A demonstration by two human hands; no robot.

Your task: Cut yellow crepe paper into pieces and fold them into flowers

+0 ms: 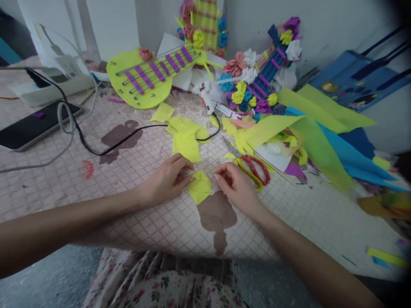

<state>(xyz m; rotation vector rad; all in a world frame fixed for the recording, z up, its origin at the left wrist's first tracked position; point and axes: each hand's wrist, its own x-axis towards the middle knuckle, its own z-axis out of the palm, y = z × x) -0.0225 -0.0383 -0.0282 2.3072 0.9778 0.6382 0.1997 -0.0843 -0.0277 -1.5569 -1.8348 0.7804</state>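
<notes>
My left hand [168, 177] pinches the left edge of a small folded piece of yellow crepe paper [199, 187] between thumb and fingers. Just off the paper's right edge, my right hand [236, 184] has its fingertips pressed together; whatever may be in them is too small to make out. Beyond my left hand lies a loose pile of yellow paper pieces [185, 137]. Scissors [255, 169] with red and yellow handles rest behind my right hand. Farther back, a white glue gun [208, 99] trails a black cord.
Several paper guitars line the back: a yellow one [144, 87] with purple strips and a blue one [268, 72] among paper flowers. Crepe sheets [327, 137] and scraps spread rightward. A phone [38, 126], cables and a power strip [54, 87] occupy the left; a blue bag [356, 77] stands back right.
</notes>
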